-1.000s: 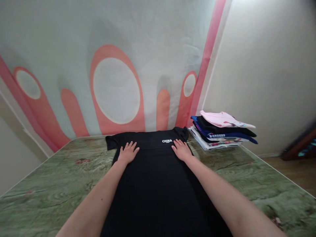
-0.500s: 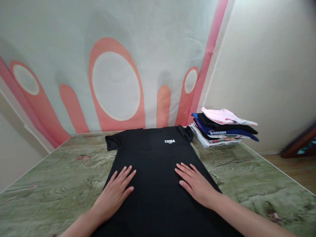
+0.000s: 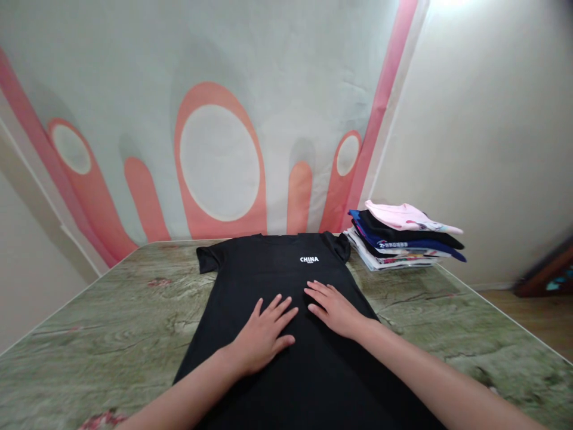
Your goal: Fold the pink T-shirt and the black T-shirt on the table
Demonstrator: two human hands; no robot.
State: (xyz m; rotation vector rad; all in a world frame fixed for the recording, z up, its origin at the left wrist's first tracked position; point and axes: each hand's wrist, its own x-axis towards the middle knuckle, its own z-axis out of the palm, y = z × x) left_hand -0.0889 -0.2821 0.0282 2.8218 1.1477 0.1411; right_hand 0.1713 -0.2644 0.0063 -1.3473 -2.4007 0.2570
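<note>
A black T-shirt (image 3: 273,269) with small white "CHINA" lettering lies spread flat on a green marbled table (image 3: 111,322), collar toward the far wall. My left hand (image 3: 264,337) rests palm down on the shirt's middle, fingers stretched out and apart. Just to its right, my right hand (image 3: 333,307) also lies flat on the fabric with fingers extended. The two hands sit close together near the shirt's centre line, holding nothing.
A stack of folded shirts (image 3: 403,239), pink on top over black, blue and white ones, sits at the table's far right corner. A wall hanging (image 3: 219,161) with coral ovals covers the wall behind. Wooden floor (image 3: 537,310) shows at right.
Both hands slid down from the shirt's shoulders toward me, then moved inward from the sides to the middle of the shirt, staying flat on the fabric.
</note>
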